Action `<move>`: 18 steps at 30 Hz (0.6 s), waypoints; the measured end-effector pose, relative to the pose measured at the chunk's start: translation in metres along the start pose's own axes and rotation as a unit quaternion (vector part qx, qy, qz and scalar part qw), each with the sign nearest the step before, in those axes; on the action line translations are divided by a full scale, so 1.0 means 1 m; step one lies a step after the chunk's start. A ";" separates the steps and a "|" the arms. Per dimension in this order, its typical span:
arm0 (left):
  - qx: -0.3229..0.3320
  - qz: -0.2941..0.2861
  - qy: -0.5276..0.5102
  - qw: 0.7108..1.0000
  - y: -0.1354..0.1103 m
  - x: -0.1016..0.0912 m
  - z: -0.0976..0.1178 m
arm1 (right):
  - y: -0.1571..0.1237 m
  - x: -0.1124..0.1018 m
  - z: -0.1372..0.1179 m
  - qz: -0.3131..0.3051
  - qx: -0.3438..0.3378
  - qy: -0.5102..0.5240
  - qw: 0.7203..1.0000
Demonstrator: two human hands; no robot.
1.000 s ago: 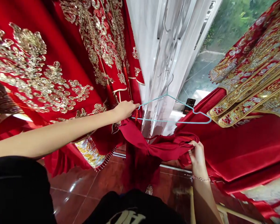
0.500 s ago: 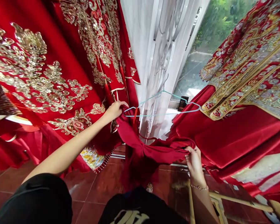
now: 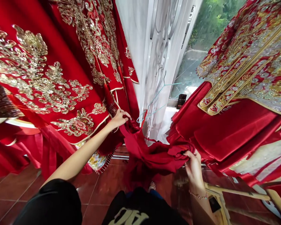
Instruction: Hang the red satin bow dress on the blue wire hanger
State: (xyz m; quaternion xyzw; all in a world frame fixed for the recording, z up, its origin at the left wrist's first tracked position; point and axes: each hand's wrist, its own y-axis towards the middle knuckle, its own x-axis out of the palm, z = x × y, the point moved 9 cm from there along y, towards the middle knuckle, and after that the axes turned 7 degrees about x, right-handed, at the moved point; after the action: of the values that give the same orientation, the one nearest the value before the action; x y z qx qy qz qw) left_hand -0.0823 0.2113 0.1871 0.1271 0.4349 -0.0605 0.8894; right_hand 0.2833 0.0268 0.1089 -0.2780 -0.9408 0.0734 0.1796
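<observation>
A dark red garment (image 3: 154,156) is stretched between my two hands, its upper edge bunched at both ends and the rest hanging toward the floor. At its left end, my left hand (image 3: 120,119) is closed on the bunched cloth. My right hand (image 3: 193,161) pinches the right end between thumb and fingers. Just beyond the garment hangs a pale blue wire hanger (image 3: 164,85), tilted, with its left end low beside the cloth near my left hand. A narrow red strip (image 3: 144,118) stands up there; whether it loops over the hanger I cannot tell.
Red gowns with gold sequins (image 3: 58,90) hang close on the left. An embroidered red jacket (image 3: 248,68) and satin skirt (image 3: 222,134) hang on the right. A phone (image 3: 181,101) leans by the window. A wooden frame (image 3: 239,191) stands low at right on the tiled floor (image 3: 107,187).
The hanger has swung round and tilted, its right end turning away and its left end dropping. My left hand has moved slightly down and right, and the garment is more bunched.
</observation>
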 end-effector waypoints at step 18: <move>0.065 -0.203 -0.589 0.780 0.039 0.093 0.043 | -0.076 0.001 -0.002 0.025 0.030 0.072 0.997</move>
State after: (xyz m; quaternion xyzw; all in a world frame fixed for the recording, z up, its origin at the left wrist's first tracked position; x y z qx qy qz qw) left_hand 0.0158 0.2368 0.1456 0.0326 -0.1630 -0.3306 0.9290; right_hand 0.2453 -0.0357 0.1288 -0.3008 -0.9153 0.0861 0.2536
